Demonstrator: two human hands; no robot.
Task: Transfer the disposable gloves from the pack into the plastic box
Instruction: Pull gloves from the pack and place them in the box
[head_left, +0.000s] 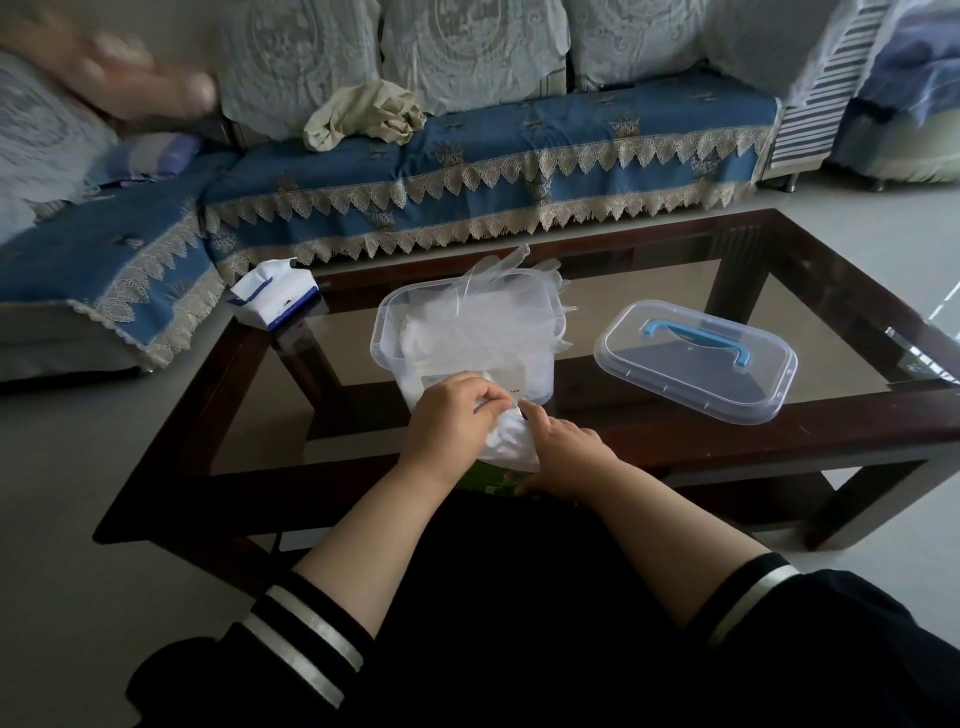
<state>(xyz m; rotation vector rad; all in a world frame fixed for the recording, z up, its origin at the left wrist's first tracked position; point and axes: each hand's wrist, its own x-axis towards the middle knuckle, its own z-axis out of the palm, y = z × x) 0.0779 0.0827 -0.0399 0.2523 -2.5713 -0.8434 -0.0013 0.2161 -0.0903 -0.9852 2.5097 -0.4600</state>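
A clear plastic box (387, 322) stands open on the glass coffee table (649, 447), with several thin see-through gloves (498, 296) heaped in it and spilling over its far rim. In front of the box, at the table's near edge, lies the glove pack (506, 441), clear plastic with a green bottom. My left hand (449, 421) pinches the plastic at the pack's top. My right hand (563, 452) holds the pack's right side, fingers curled at its opening. Whether a glove is between the fingers I cannot tell.
The box's clear lid (696, 358) with a blue handle lies to the right on the table. A white and blue tissue pack (275, 299) sits at the table's far left corner. A blue-covered sofa (467, 156) runs behind the table.
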